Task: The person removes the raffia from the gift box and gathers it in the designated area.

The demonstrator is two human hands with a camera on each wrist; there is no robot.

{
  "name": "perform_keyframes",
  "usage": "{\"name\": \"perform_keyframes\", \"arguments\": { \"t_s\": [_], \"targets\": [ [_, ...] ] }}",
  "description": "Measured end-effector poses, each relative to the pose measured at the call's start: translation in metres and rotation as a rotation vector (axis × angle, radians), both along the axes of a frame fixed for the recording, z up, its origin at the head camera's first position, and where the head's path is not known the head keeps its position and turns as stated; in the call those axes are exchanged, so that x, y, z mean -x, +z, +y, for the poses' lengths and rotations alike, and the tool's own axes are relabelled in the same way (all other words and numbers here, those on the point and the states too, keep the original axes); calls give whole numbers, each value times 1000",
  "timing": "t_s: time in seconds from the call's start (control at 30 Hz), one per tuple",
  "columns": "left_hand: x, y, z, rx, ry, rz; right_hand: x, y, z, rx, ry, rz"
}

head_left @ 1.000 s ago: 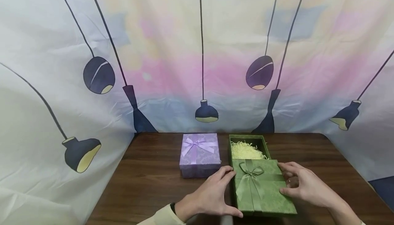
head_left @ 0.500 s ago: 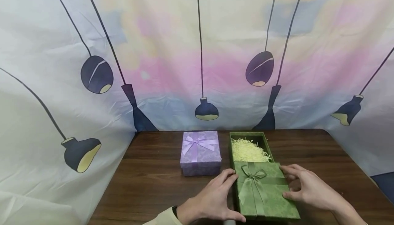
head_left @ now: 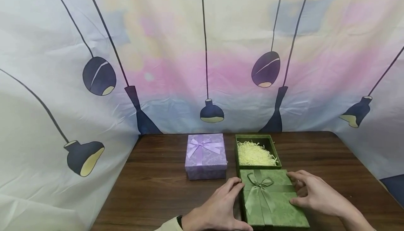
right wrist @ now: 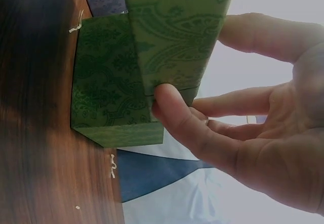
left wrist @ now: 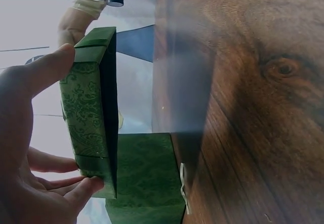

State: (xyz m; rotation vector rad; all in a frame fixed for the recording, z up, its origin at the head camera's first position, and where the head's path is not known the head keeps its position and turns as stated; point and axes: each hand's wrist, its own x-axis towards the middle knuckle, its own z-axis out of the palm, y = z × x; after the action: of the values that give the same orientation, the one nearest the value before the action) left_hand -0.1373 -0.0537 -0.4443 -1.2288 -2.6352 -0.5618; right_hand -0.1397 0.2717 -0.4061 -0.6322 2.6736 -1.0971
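Observation:
A green gift-box lid [head_left: 284,203] with a satin bow is held up between both hands, close in front of the green box [head_left: 260,167]. My left hand [head_left: 216,208] grips its left side, thumb at the near corner and fingers at the far one. On the right side, my right hand [head_left: 320,196] pinches the lid's edge with thumb and fingers. The left wrist view shows the lid [left wrist: 87,112] raised off the table, its dark inside facing down. Pale yellow shredded paper [head_left: 254,154] fills part of the box, which stands uncovered.
A lidded purple gift box [head_left: 205,164] with a ribbon bow stands left of the green box. Both rest on a dark wooden table [head_left: 157,185]. Loose paper shreds [right wrist: 113,165] lie beside the green box. A curtain [head_left: 170,66] printed with lamps hangs behind.
Both hands have drawn the lid slightly toward the person. More of the green box shows, including its near rim. The purple box stays in place.

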Motion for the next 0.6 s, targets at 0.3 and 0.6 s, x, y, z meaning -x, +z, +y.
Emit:
{"name": "perform_keyframes", "arguments": {
  "t_s": [0.3,0.6],
  "targets": [
    [4,-7,-3,-37,-84,44,0,-6,-4,-98,-50,71],
    [5,-14,-5,-40,-113,-22,3,-12,-4,-90,-77,-17]
  ]
}}
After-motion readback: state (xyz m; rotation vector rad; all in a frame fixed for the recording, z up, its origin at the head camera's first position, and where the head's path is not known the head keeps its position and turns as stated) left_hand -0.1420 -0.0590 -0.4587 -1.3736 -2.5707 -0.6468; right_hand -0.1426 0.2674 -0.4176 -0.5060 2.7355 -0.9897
